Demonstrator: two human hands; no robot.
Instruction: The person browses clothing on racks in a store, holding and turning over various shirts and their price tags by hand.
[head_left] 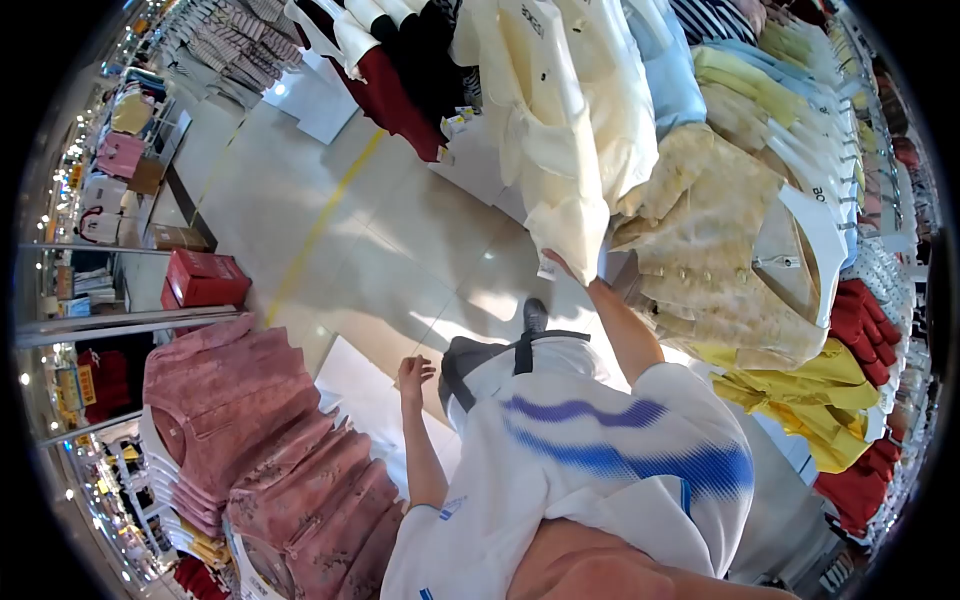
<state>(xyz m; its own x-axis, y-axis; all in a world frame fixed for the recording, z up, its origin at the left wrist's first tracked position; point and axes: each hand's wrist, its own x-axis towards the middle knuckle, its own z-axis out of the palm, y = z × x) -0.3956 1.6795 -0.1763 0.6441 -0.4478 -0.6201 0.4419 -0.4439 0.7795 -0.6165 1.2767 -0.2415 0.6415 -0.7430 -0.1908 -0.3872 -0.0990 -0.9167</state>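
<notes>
Cream-coloured garments (pixel 552 130) hang at the top centre, with one long end drooping toward me. My right hand (pixel 572 268) is at that lower end, partly hidden behind the cloth. A small white tag (pixel 547 267) shows at its fingertips, and the fingers seem closed on it. Low at my left side, my left hand (pixel 416 373) holds nothing; its fingers are loosely bent and apart. The left hand is nearest to a white board (pixel 357 392) low by the floor and a row of pink garments (pixel 235 400) on hangers.
A beige patterned top (pixel 715 255) hangs right of the cream garments, above a yellow garment (pixel 815 395). Dark red and black clothes (pixel 400 95) hang at the upper left. A red box (pixel 205 278) stands beside a metal rail (pixel 110 322). A yellow line (pixel 325 225) crosses the tiled floor.
</notes>
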